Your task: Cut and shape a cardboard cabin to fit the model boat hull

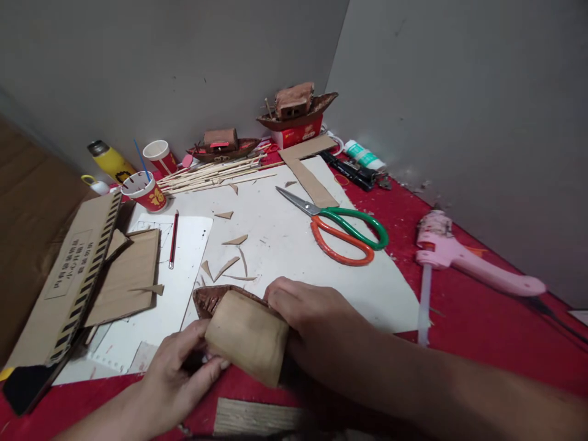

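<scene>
Grasping a brown model boat (209, 299) with the left hand (177, 370) at its curved tan canopy (248, 335) and the right hand (316, 318) on the far side, working near green-and-orange-handled scissors (313, 209).

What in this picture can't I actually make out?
All in the head view:
Model boat: the end by the right hand, hidden by that hand.
Curved cover: its underside, hidden by its own top.
Marked paper: partly covered by a cardboard piece; its marks are too small to read.
Glue gun: its cord is cut off by the right edge.
</scene>
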Tool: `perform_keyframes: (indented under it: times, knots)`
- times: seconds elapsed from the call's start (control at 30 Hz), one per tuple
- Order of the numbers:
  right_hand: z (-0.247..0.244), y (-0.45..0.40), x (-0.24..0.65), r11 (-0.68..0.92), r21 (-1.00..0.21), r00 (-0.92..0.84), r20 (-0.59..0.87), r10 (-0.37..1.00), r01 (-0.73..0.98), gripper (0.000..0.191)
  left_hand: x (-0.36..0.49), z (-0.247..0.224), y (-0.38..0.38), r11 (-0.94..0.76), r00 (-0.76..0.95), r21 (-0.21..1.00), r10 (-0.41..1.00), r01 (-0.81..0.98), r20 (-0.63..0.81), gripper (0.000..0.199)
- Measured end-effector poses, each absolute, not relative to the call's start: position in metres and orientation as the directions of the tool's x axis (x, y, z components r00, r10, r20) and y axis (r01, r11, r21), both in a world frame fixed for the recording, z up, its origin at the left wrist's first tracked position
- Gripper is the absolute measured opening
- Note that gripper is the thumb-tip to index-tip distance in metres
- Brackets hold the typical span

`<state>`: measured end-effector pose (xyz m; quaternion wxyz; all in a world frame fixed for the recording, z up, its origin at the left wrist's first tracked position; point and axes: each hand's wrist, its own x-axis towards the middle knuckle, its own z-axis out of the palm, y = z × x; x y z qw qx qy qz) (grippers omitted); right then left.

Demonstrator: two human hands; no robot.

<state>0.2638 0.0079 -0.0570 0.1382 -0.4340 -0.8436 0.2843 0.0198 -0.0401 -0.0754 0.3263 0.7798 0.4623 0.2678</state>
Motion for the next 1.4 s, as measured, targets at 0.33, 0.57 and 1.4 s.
perform_keyframes:
  times: [0.33, 0.57, 1.4]
  knots:
    - [-0.059, 0.017, 0.262, 0.327, -0.66, -0.546, -0.152, 0.824, 0.677, 0.03, 0.019, -0.079, -0.038, -0.191, 0.405, 0.834, 0.913, 0.517, -0.041, 0.008]
    - [-0.064, 0.022, 0.258, 0.324, -0.682, -0.55, -0.138, 0.824, 0.656, 0.013, 0.02, -0.079, -0.03, -0.056, 0.42, 0.938, 0.902, 0.342, -0.099, 0.028]
    - [-0.084, 0.046, 0.267, 0.298, -0.733, -0.36, 0.077, 0.93, 0.612, 0.008, 0.032, -0.084, 0.04, -0.11, 0.559, 0.987, 0.828, 0.115, 0.028, 0.036]
